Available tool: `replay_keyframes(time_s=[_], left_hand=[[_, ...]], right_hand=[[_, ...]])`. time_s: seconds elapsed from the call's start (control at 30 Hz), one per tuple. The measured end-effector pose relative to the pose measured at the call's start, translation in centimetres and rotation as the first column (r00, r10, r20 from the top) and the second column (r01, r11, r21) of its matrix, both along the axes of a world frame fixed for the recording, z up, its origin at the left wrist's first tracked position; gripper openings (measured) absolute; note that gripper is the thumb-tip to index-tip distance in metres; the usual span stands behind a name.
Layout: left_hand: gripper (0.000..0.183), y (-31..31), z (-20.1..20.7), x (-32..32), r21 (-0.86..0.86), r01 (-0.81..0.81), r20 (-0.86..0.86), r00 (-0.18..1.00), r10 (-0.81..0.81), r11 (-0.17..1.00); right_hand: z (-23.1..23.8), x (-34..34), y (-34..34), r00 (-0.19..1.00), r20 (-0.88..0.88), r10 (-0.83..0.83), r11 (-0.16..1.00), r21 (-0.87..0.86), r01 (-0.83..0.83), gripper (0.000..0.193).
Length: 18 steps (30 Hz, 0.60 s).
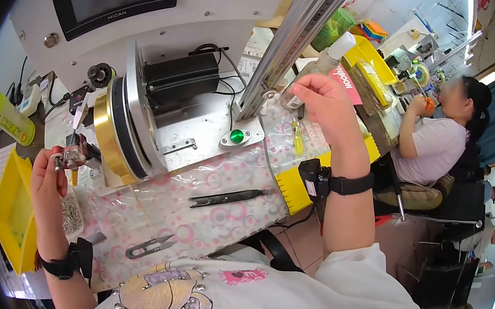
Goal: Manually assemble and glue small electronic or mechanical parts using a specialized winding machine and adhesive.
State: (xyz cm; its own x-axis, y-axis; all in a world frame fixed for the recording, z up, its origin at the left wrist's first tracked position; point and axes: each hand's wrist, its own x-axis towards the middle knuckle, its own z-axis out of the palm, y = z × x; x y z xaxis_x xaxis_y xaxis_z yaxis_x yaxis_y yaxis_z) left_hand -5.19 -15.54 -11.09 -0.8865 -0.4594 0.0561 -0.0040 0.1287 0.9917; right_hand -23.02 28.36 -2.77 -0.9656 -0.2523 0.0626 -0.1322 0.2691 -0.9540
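At the far left my left hand (48, 187) has its fingers closed about a small metal screw-like piece (58, 161). This piece sits against a small translucent block (76, 153) beside the gold-rimmed wheel (114, 132) of a machine. My right hand (328, 108) is raised to the right of the machine's metal upright, thumb and forefinger pinched together. What lies between those fingertips, if anything, is too small to tell. Behind it stands a spray bottle (322, 64) with a white cap.
Black tweezers (226, 198) and thread snips (151, 245) lie on the patterned table cover (188, 228). A yellow bin (12, 205) and a tray of small parts (71, 214) stand at left. A yellow pen-like tool (297, 137) lies near the green button (237, 135). A co-worker (433, 141) sits at right.
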Motion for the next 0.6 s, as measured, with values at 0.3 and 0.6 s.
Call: replay_keyframes(time_s=[0.3,0.6], left_hand=[[0.020,0.5,0.5,0.6,-0.004,-0.032,0.008,0.999,0.032,0.999],[0.020,-0.2,0.3,0.1,-0.038,-0.032,0.011,0.999,0.032,0.999]], right_hand=[[-1.9,-1.4,-0.5,0.999,0.032,0.027,1.000,0.014,-0.028,0.006],[-6.0,-2.4,-0.6,0.824,0.503,0.260,0.876,-0.482,0.018,0.003]])
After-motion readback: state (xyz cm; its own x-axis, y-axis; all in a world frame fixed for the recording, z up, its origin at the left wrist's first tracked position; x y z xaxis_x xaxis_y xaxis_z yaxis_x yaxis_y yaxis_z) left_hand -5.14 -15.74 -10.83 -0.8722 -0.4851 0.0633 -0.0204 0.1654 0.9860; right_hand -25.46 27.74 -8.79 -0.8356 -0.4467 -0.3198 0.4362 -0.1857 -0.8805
